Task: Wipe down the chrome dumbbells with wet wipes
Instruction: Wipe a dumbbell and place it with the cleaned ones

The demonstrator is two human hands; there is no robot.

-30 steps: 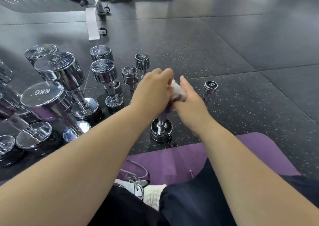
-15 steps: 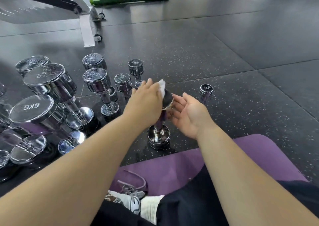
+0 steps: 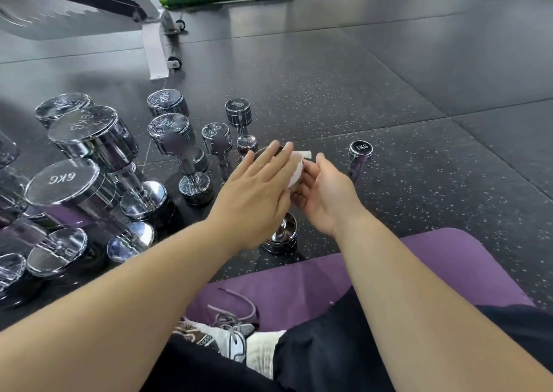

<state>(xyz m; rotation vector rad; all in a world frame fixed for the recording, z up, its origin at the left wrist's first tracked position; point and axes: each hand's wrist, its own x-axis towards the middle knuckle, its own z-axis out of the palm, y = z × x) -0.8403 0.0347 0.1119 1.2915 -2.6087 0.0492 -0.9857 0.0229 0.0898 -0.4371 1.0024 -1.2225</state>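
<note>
**Wiping the top head of a small upright dumbbell**

The dumbbell [image 3: 281,236] stands on end on the rubber floor [image 3: 389,107], just beyond the edge of the purple mat [image 3: 449,260]. Being solid chrome, it should handle as stiff, heavy for its size, and slick, more so once wet. Balanced on one narrow head, it could tip under a sideways push. The safest hold is probably round the thin handle between the heads, not on the polished ends.

The wet wipe [image 3: 296,170], soft and limp, lies over the dumbbell's top head. The left grip [image 3: 257,188] rests flat on the wipe with straight fingers, pressing it down and clasping nothing. The right grip [image 3: 326,194] is loosely cupped and open just right of the top head; I cannot tell whether it touches the chrome.

Further right of the dumbbell stands a 1KG dumbbell [image 3: 360,152]. To its left is a cluster of larger ones, a 6KG dumbbell [image 3: 62,182] among them.
</note>
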